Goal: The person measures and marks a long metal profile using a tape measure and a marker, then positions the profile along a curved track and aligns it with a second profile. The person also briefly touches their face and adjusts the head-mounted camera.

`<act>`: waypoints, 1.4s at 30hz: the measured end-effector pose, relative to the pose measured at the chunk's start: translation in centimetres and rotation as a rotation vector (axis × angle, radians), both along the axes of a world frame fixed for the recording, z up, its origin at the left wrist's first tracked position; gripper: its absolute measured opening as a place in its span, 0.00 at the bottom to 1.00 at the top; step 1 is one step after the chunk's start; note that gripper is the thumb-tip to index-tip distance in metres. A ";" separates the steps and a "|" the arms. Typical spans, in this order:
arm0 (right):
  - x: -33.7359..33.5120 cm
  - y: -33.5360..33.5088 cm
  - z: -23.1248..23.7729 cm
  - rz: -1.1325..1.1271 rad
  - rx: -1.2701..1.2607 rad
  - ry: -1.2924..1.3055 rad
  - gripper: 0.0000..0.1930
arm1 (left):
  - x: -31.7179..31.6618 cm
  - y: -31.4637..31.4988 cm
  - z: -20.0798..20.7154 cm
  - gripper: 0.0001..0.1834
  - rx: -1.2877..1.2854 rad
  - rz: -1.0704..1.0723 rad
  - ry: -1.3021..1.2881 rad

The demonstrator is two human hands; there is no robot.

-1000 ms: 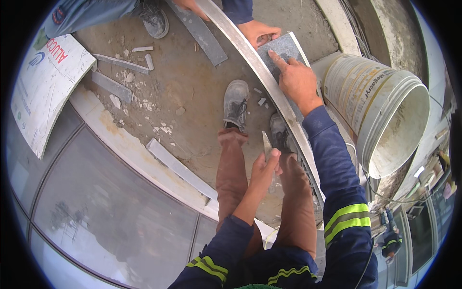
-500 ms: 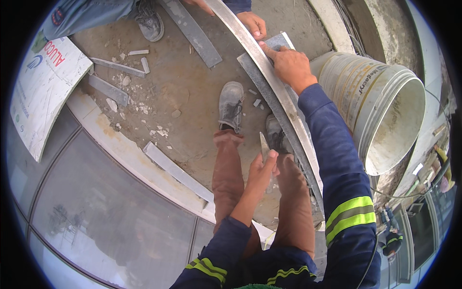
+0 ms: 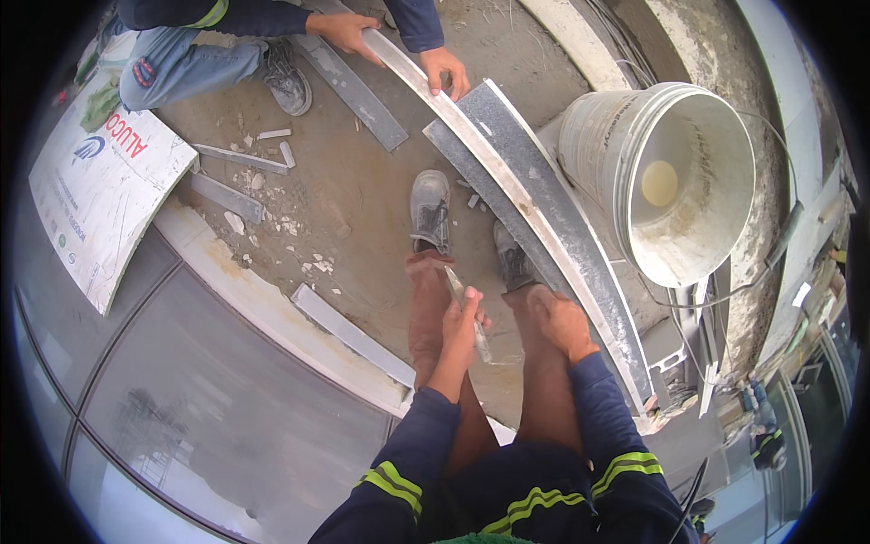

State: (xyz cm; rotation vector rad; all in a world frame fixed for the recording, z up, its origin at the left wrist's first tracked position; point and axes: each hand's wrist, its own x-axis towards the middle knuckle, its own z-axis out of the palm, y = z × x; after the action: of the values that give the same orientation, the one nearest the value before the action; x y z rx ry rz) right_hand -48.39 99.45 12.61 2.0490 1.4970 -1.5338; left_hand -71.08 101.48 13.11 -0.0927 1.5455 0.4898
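My left hand (image 3: 460, 328) is closed round a narrow knife-like tool (image 3: 455, 285), its pointed grey blade sticking up past the fingers and its other end below them. On my right knee lies my right hand (image 3: 564, 325), with nothing seen in it; its fingertips are partly hidden. Just right of my knees, a long pale strip (image 3: 483, 148) runs from a co-worker's hands down toward me. It lies over dark grey slabs (image 3: 544, 172). The co-worker's two hands (image 3: 442, 71) hold the far end of the strip.
A large white bucket (image 3: 639, 172) lies tipped on the right, its mouth toward me. Grey offcuts (image 3: 353, 91) and small rubble are scattered on the dusty floor. A printed white panel (image 3: 113, 181) and dark glazing (image 3: 227, 399) stand left. Cables run along the right.
My right hand has left the strip and slab and come back to my knee. My left hand has shifted slightly left with the tool. The co-worker's hands show further along the strip.
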 end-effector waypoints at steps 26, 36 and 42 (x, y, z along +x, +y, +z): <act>-11.4 -24.9 22.0 -0.993 0.304 0.202 0.33 | -0.3 -11.3 14.3 0.32 0.016 -0.411 -0.382; -12.5 -44.5 20.8 -1.398 0.139 0.651 0.25 | 5.0 -31.5 16.4 0.37 0.193 -1.153 -0.241; -9.1 -66.5 18.2 -1.683 0.377 0.281 0.10 | 7.8 -46.5 14.4 0.34 -0.010 -1.346 -0.121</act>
State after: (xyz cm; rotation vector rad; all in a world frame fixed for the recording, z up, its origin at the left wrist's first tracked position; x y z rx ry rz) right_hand -57.52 32.97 30.77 3.6956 -0.4311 -1.9227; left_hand -63.32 54.99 27.55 0.8478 1.1688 -0.5843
